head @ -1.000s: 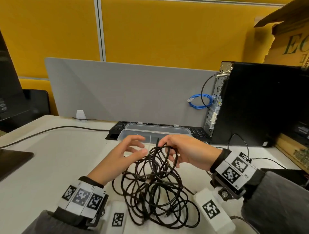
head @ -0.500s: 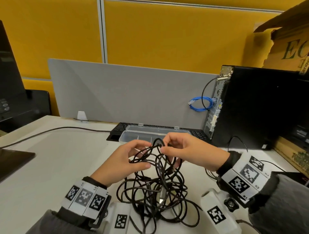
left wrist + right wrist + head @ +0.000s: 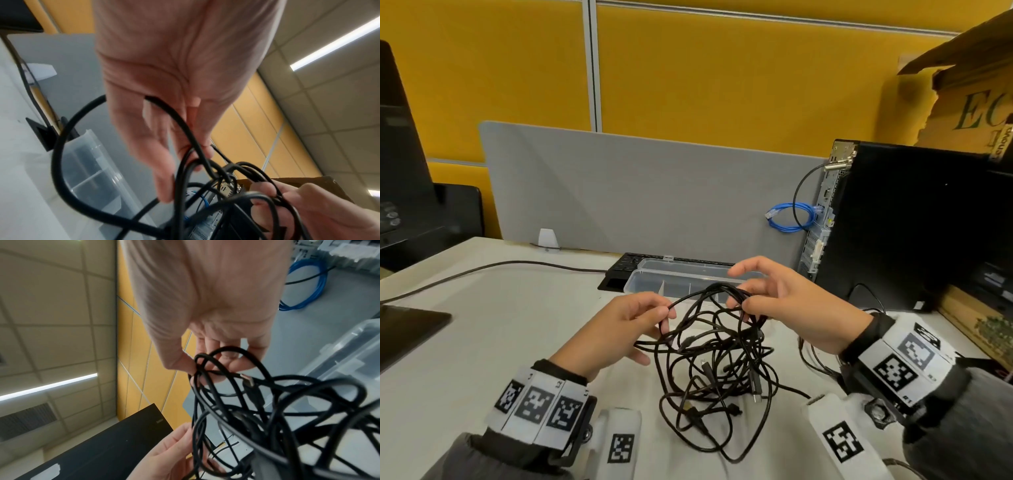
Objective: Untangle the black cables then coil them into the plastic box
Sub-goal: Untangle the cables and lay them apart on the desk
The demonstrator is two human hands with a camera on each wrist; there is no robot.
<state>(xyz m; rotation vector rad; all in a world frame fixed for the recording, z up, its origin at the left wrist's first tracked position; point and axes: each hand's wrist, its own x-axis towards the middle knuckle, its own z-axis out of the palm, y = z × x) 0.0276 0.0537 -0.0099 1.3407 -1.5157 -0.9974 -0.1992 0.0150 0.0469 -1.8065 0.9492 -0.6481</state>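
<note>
We lift the top of the tangle of black cables (image 3: 717,356) off the tabletop (image 3: 465,342), its lower loops trailing on the surface below and between our hands. Our left hand (image 3: 616,334) pinches one strand between thumb and fingertips; our right hand (image 3: 787,308) curls its lower fingers round several loops, forefinger raised free. The cables look light, limp and springy, likely to snag at their plugs (image 3: 756,383), so we judge the best hold to be a single strand near a connector, drawn out slowly. The plastic box (image 3: 650,279) sits open just beyond our hands, against a keyboard (image 3: 626,265). A computer tower (image 3: 914,222) crowds our right; to our left the tabletop gives more room to spread loops.
</note>
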